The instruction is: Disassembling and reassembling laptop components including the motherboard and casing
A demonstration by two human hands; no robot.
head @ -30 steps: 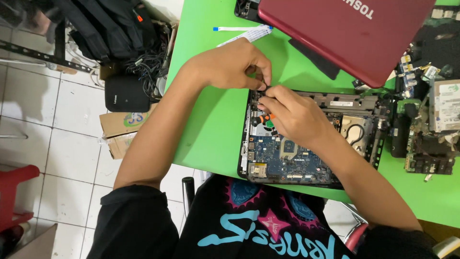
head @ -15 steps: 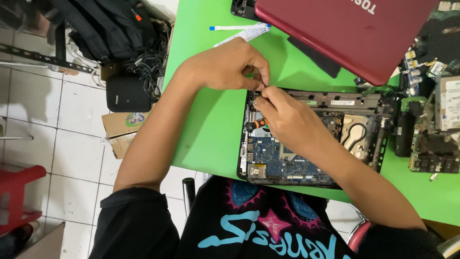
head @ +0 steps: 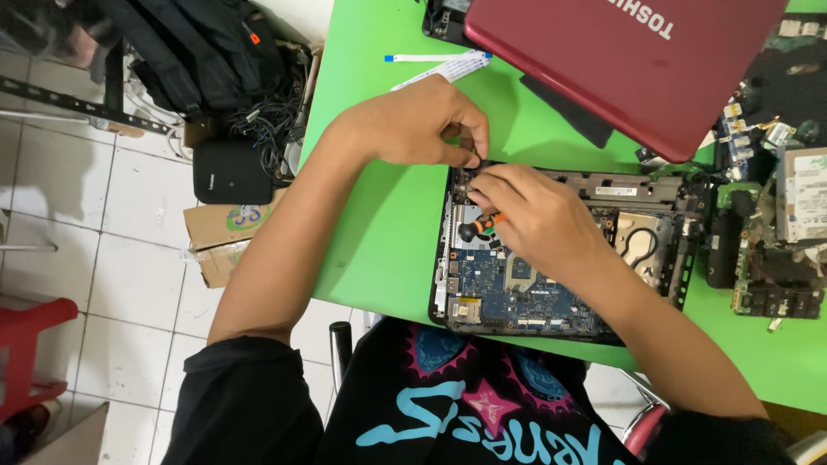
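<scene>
An opened laptop base with a blue circuit board lies on the green table. My right hand is shut on a small screwdriver with an orange and black handle, over the base's upper left corner. My left hand rests at that same corner, its fingertips pinched together right beside my right hand's fingers. What the left fingertips pinch is too small to tell.
A red laptop lid lies at the table's far side, with white ribbon cables beside it. Loose boards and a drive crowd the right. On the floor at left are a black bag, cardboard and a red stool.
Both hands stay at the base's upper left corner. The view has shifted slightly; the screwdriver's handle now shows more clearly under my right hand.
</scene>
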